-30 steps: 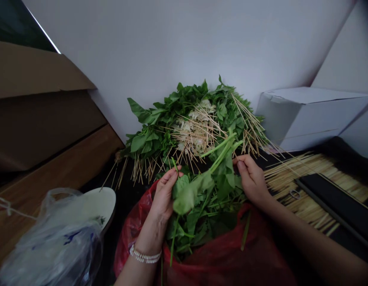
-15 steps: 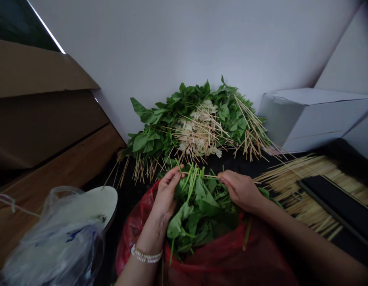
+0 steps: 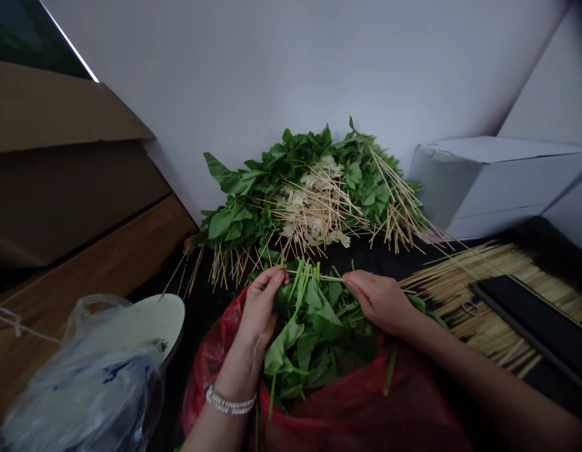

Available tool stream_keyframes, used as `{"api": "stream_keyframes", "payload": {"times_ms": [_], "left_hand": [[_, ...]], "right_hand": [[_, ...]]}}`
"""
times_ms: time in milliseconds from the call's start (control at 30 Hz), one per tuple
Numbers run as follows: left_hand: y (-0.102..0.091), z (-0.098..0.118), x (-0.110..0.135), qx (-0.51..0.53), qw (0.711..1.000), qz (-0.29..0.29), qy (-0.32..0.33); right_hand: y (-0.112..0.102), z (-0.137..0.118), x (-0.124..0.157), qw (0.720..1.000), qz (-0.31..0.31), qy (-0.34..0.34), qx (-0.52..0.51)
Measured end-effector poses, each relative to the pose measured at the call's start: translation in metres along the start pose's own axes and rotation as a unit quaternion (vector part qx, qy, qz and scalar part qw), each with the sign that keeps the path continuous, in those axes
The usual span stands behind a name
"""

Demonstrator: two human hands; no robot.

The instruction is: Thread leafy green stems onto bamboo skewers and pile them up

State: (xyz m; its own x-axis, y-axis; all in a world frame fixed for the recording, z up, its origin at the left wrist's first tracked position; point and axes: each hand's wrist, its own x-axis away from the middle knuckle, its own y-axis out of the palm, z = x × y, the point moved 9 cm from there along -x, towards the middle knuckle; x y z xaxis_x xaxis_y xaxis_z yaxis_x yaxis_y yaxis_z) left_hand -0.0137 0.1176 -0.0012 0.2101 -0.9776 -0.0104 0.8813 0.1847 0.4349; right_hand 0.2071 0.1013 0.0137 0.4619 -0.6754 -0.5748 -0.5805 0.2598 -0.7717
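Between my two hands runs a thin bamboo skewer point(image 3: 329, 278), roughly level, with several green stems threaded on it and their leaves hanging down. My right hand point(image 3: 382, 301) is closed around the skewer's right part. At the other end, my left hand point(image 3: 262, 298) pinches a green leaf stem point(image 3: 283, 263) by the skewer's tip; whether the tip has gone through it is hidden by the fingers. Directly below both hands, a red plastic bag point(image 3: 366, 420) stands open, full of loose leafy greens point(image 3: 319, 358).
Behind the bag lies a pile of skewered greens point(image 3: 234, 220) and pale skewered leaves point(image 3: 326, 172) against the wall. Bare skewers point(image 3: 441, 276), a phone-like black slab point(image 3: 530, 326) and a small ring point(image 3: 470, 308) are at right. A white bowl point(image 3: 175, 314) and clear plastic bag point(image 3: 83, 402) sit left.
The green stem at my left fingertips sticks up less and stands straighter by the skewer's tip. My right hand keeps its hold, and the view has shifted slightly.
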Motion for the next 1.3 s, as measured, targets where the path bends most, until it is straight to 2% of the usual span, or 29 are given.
{"api": "stream_keyframes", "payload": {"times_ms": [200,833,1300], "left_hand": [[0.0009,-0.0025,0.0016,0.007,1.000,0.001,-0.022],[0.0010,-0.0036,0.0045,0.012,1.000,0.015,-0.025],[-0.0010,-0.0053,0.0053,-0.044,0.999,0.020,-0.022]], "right_hand": [[-0.0053,-0.0025,-0.0004,1.000,0.024,-0.003,-0.006],[-0.0059,0.0004,-0.0005,1.000,0.025,0.013,-0.003],[-0.0049,-0.0044,0.0007,1.000,0.023,-0.012,0.005]]}}
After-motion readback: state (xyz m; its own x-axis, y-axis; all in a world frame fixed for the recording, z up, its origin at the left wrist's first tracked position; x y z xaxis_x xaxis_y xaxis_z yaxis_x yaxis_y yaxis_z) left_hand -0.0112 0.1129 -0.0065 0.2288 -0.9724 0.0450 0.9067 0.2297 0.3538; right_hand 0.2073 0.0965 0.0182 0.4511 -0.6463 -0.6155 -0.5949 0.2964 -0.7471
